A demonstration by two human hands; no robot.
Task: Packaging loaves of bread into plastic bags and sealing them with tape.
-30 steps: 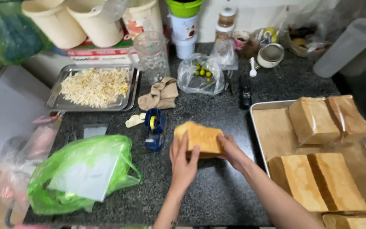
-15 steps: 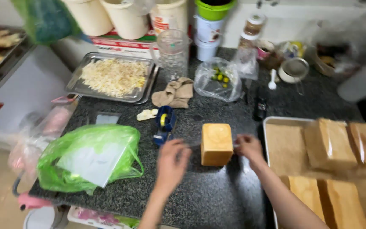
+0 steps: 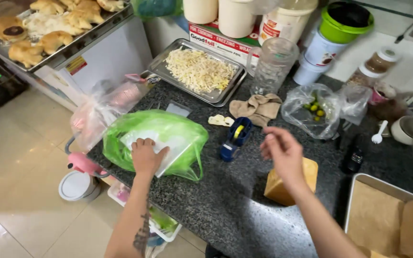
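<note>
My left hand rests flat on a green plastic bag that holds a white flat sheet, at the near left of the dark granite counter. My right hand hovers in the air with loosely curled fingers, holding nothing, just above a block of golden loaf bread that stands on the counter. A blue tape dispenser lies between the two hands.
A metal tray of shredded cheese sits at the back, with a clear jar, tubs and a beige cloth nearby. A baking tray with bread loaves is at the right. A tray of pastries stands far left.
Both hands have let go of the bread block. My left hand moved left onto the green bag; my right hand lifted above the bread. The view swung left.
</note>
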